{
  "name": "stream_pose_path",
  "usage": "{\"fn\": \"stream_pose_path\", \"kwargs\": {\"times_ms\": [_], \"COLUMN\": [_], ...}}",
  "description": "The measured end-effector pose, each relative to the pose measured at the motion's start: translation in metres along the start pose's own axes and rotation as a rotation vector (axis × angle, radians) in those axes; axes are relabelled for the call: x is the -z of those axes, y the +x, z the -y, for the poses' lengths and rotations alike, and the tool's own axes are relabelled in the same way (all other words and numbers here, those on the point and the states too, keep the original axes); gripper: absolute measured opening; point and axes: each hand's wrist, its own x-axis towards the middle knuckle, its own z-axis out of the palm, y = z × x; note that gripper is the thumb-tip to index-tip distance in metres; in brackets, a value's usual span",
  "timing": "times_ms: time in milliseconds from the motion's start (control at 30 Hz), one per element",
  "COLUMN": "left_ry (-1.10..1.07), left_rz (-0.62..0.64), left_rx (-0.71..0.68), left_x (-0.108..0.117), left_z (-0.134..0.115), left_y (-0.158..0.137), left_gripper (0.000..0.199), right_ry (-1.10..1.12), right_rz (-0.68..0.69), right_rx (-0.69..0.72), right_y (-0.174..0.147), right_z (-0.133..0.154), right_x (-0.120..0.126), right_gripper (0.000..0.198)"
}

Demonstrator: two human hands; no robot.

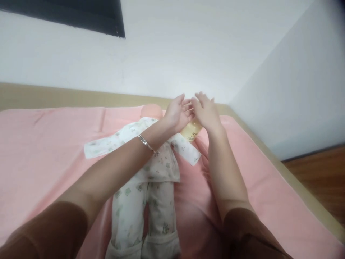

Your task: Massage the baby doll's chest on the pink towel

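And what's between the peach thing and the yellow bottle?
In the head view, the left hand shows between the round peach thing and the yellow bottle, hiding what's beneath.

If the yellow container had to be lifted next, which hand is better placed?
Probably the right hand: both are near the yellow container, but the left hand reaches across the printed clothes, the right over pink cover.

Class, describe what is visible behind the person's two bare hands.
The lower part of a translucent yellow container with dark print shows between the bare left hand and bare right hand; the hands hide the rest.
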Motion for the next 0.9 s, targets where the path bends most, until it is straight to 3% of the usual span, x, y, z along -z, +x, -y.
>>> {"fn": "stream_pose_path", "kwargs": {"times_ms": [133,367,567,733,900], "left_ry": [-0.075,-0.135,-0.287,-0.366,-0.41], "left_rz": [-0.006,-0.03,-0.115,-0.115,-0.008], "left_rx": [0.076,0.239,0.198,0.118,0.06], "left_x": [-0.003,0.024,0.05,0.056,0.065], "left_z": [-0.003,-0.018,-0.055,-0.088,-0.111], "left_y": [-0.002,-0.049,-0.105,-0.137,-0.158], "left_gripper": [0.05,0.062,0.062,0.054,0.054], "right_ry": [-0.04,-0.163,-0.124,-0.115,-0.096], "right_rz": [0.157,0.198,0.17,0.137,0.107], "right_rx": [-0.004,-0.186,-0.24,-0.313,-0.28], "right_y": [-0.002,-0.003,-0.003,-0.004,-0.009], "right_z": [0.007,0.016,0.017,0.014,0.012], "right_x": [-0.004,-0.001,-0.004,-0.009,-0.008], "right_gripper": [0.052,0.046,0.031,0.046,0.057]}}
